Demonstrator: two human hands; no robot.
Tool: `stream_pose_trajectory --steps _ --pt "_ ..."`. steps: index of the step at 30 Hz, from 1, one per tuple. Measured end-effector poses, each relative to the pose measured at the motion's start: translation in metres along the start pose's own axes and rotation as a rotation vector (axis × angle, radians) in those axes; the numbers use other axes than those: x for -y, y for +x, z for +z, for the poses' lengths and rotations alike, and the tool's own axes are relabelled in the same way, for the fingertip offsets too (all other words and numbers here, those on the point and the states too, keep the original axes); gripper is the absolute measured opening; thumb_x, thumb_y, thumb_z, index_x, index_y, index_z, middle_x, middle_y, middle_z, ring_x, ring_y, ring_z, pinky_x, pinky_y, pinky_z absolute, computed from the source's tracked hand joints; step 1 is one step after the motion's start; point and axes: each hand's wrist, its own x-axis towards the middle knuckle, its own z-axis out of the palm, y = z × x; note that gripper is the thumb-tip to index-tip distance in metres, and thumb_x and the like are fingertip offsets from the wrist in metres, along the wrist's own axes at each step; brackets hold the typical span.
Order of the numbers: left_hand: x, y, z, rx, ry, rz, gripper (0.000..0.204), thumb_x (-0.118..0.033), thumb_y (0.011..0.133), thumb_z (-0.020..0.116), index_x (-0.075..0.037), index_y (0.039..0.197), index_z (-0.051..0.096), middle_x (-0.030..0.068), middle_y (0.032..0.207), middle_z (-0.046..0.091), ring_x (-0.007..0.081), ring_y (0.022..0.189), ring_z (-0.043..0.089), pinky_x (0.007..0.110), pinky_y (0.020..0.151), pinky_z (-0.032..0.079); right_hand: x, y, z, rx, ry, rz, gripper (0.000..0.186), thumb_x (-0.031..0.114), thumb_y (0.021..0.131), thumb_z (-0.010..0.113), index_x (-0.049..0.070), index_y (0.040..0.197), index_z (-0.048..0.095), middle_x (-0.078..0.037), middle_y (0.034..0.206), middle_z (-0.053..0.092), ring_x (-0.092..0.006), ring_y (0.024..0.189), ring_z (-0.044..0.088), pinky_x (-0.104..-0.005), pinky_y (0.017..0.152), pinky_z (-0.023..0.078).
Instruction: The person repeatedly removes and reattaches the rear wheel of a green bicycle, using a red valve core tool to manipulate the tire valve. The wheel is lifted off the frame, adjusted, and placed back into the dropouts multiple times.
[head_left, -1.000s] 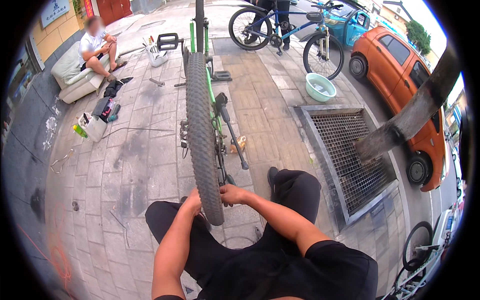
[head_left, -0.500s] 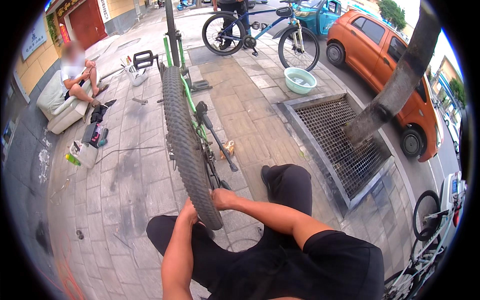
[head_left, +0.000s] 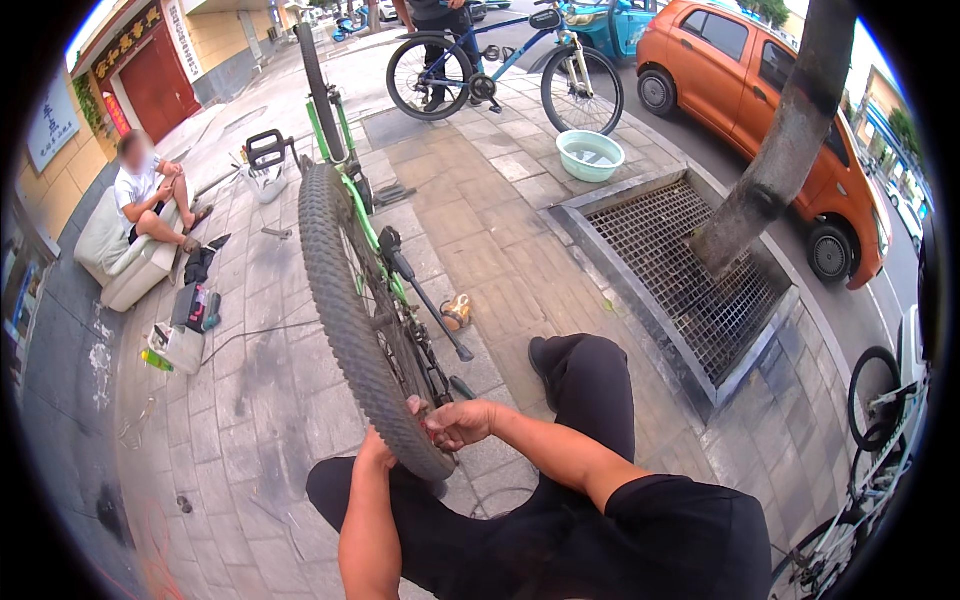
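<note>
A green bicycle (head_left: 362, 215) stands in front of me with its knobby-tyred wheel (head_left: 345, 310) pointing toward me. My left hand (head_left: 376, 449) is at the near left side of this wheel. The tyre hides most of it, but fingertips show between the spokes, curled round the rim. On the right side of the same wheel, my right hand (head_left: 462, 424) is closed, pinching a small red thing (head_left: 431, 427) beside the rim. Its kind is too small to make out. A black kickstand (head_left: 432, 305) sticks out from the frame above my right hand.
An orange-brown roll (head_left: 456, 312) lies right of the bicycle. Farther right are a tree grate (head_left: 690, 290), a tree trunk (head_left: 775, 160) and a basin (head_left: 590, 158) of water. Toolboxes (head_left: 180, 345) and a seated person (head_left: 150, 195) are left. Another person stands behind a blue bicycle (head_left: 515, 68).
My right hand has drawn slightly right and down from the wheel, and a small red thing now shows at its fingers. Left fingertips now show between the spokes. The view has shifted.
</note>
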Motion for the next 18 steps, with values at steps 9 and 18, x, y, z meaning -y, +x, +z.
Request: stream_pose_trajectory --steps 9,18 --pt "-0.005 -0.009 -0.002 0.077 0.047 -0.018 0.031 -0.035 0.097 0.077 -0.005 0.096 0.069 0.0063 0.076 0.067 0.0208 0.062 0.067 0.035 0.054 0.056 0.009 0.001 0.032 -0.503 -0.9 -0.095 0.029 0.037 0.098 0.076 0.009 0.095 0.072 0.006 0.065 0.049 -0.0062 0.06 0.042 -0.0269 0.054 0.03" --pt "-0.001 -0.005 0.001 0.008 0.101 0.022 0.024 -0.029 0.098 0.076 -0.005 0.097 0.071 0.0055 0.078 0.067 0.0186 0.064 0.066 0.034 0.056 0.055 -0.008 0.017 0.01 -0.595 -0.988 -0.225 0.039 0.039 0.091 0.078 0.0 0.091 0.075 -0.009 0.079 0.072 -0.0257 0.071 0.066 -0.0419 0.068 0.052"
